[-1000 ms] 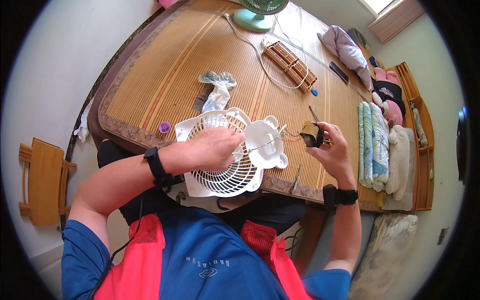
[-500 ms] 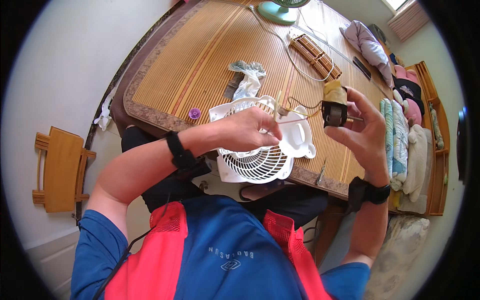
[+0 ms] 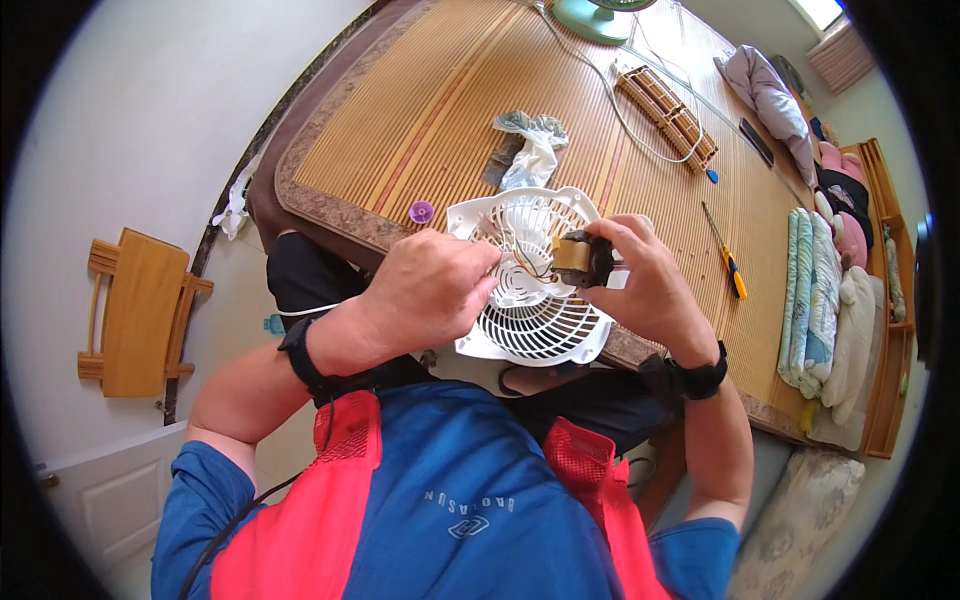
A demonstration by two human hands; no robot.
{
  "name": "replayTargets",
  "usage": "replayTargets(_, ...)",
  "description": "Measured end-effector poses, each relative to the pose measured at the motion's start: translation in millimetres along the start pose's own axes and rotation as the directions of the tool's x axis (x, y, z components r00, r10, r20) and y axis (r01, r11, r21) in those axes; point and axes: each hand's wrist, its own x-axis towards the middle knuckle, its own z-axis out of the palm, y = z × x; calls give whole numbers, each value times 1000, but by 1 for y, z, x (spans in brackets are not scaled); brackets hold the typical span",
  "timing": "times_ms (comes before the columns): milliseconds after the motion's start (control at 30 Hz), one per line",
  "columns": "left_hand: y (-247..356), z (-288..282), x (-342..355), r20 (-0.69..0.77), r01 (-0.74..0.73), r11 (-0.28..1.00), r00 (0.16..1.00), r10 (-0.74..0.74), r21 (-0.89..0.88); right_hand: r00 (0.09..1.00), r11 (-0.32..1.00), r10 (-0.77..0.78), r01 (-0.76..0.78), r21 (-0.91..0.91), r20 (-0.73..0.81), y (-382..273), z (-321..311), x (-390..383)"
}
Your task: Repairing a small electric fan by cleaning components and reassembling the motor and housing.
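Observation:
A white fan grille [image 3: 530, 320] lies at the near edge of the bamboo-mat table [image 3: 440, 110]. Above it my right hand [image 3: 650, 285] grips a small dark motor [image 3: 580, 258] with a copper-coloured winding, thin wires trailing from it toward the grille. My left hand [image 3: 435, 290] hovers beside the motor, fingers curled, fingertips close to the wires; what it pinches is hidden. Both wrists wear black bands.
A purple cap [image 3: 421, 211] and a crumpled plastic bag [image 3: 530, 150] lie behind the grille. A yellow-handled screwdriver [image 3: 728, 262] lies to the right. Farther back are a wooden slatted piece [image 3: 665, 115], a green fan base [image 3: 595, 18] and cables. Folded bedding [image 3: 815, 290] at right; wooden stool [image 3: 135, 310] on the floor, left.
My right hand has brought the motor from the right side in over the grille. My left hand stays by the grille's middle. The view has shifted closer.

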Motion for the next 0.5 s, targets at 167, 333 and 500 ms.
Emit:
replayTargets(167, 3, 3, -3, 94, -79, 975, 994, 61, 207, 999, 1000, -7, 7, 5, 37, 17, 25, 0)
replayTargets(333, -3, 5, -10, 58, -55, 989, 997, 47, 139, 998, 999, -27, 28, -20, 58, 13, 41, 5)
replayTargets(500, -7, 0, -15, -37, -51, 997, 998, 53, 58, 994, 996, -63, 68, -52, 85, 16, 51, 10)
